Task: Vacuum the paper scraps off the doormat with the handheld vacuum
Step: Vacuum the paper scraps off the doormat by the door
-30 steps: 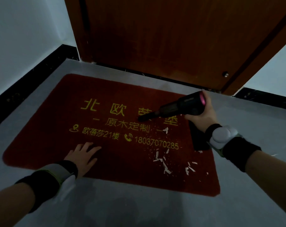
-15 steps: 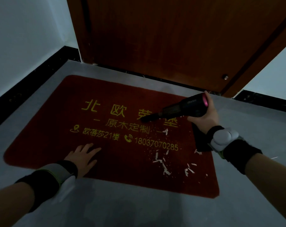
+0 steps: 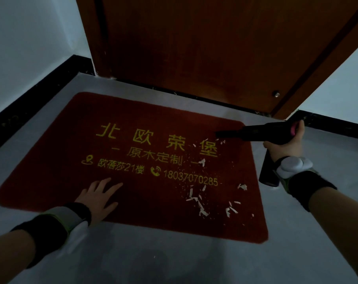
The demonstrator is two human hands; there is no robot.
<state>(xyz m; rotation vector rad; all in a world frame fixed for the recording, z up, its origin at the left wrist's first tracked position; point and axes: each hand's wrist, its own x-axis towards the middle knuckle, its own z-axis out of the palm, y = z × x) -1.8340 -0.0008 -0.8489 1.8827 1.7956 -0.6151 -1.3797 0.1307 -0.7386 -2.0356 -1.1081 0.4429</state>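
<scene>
Your left hand point(image 3: 98, 196) lies flat, fingers spread, on the near edge of the doormat point(image 3: 71, 160), likely pinning it so suction cannot lift it. Your right hand point(image 3: 284, 143) grips 1 handheld vacuum point(image 3: 262, 133) by its handle, nozzle aimed left over the mat's far right part, just above the topmost scraps. Paper scraps point(image 3: 198, 201): roughly 12 larger white slivers plus fine crumbs, uncountable, all in the mat's right half. 1 mat, 1 brown door point(image 3: 194, 48) behind.

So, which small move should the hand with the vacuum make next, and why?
Probably the right hand should swing the black handheld vacuum toward the person: its nozzle points near a few far scraps, while most white paper scraps lie nearer on the red doormat.
</scene>
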